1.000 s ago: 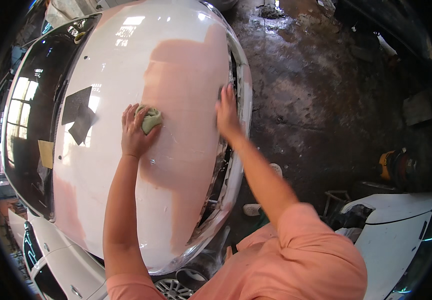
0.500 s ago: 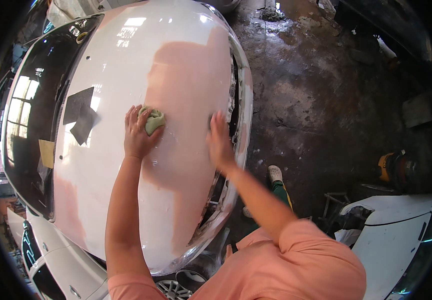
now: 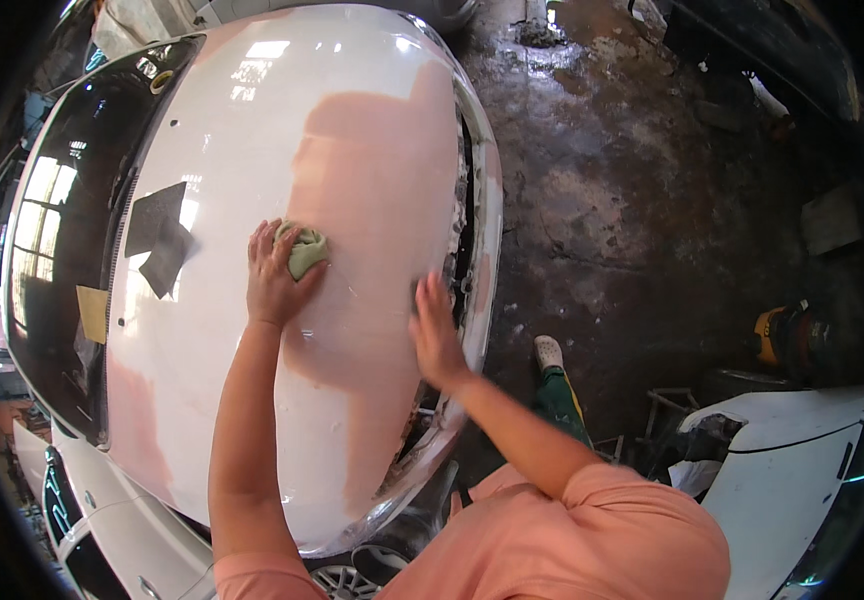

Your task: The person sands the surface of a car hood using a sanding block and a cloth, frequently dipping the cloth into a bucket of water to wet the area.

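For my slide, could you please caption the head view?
Left hand holding green cloth, right hand over patchy white car hood.

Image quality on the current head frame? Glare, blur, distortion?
Head view: window glare on the windshield, bright reflections on the hood; head view: right hand looks slightly blurred, left hand crisper; head view: fisheye bends straight edges, corners fall to black; head view: floor is dim, with shiny patches near the top.

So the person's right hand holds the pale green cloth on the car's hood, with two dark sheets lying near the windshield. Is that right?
Not quite: in the head view, the left hand holds the pale green cloth. The rest stands.
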A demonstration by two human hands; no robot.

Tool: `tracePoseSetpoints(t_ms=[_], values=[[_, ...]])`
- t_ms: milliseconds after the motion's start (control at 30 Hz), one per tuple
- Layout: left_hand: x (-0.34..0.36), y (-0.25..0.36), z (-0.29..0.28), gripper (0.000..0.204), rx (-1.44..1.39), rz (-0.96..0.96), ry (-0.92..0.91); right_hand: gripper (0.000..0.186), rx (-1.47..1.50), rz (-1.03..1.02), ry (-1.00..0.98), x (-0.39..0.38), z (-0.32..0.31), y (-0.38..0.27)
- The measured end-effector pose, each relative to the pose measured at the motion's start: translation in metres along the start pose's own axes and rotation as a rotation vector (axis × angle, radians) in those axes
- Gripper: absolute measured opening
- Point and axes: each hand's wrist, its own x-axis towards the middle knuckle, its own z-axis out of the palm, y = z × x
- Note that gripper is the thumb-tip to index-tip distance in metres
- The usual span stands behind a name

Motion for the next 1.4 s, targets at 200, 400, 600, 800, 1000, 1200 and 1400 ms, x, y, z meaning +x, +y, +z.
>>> tracePoseSetpoints(t_ms=[200, 400, 600, 800, 1000, 1200, 1400], values=[[0.020, 0.016, -0.003, 0.066, -0.045, 0.019, -0.009, 0.067, -0.069, 0.103, 0.144, 0.148, -0.039, 0.099], [0.008, 0.005, -0.003, 0.066, -0.026, 0.005, -0.021, 0.069, -0.102, 0.045, 0.079, 0.081, -0.010, 0.052], [0.002, 0.001, -0.003, 0.062, -0.038, -0.013, -0.015, 0.066, -0.115, -0.052, 0.008, 0.078, -0.012, 0.039], [0.028, 0.013, 0.011, 0.056, -0.104, 0.050, 0.041, 0.060, -0.229, 0.089, 0.192, 0.184, -0.026, 0.083], [-0.006, -0.003, -0.006, 0.054, -0.053, 0.003, 0.024, 0.061, -0.156, -0.171, -0.084, 0.060, 0.019, -0.012], [0.033, 0.019, 0.010, 0.054, -0.122, 0.049, 0.049, 0.058, -0.263, 0.017, 0.218, 0.233, -0.017, 0.089], [-0.016, -0.015, 0.006, 0.054, -0.023, -0.012, 0.028, 0.058, -0.242, -0.292, -0.077, 0.074, 0.054, -0.032]])
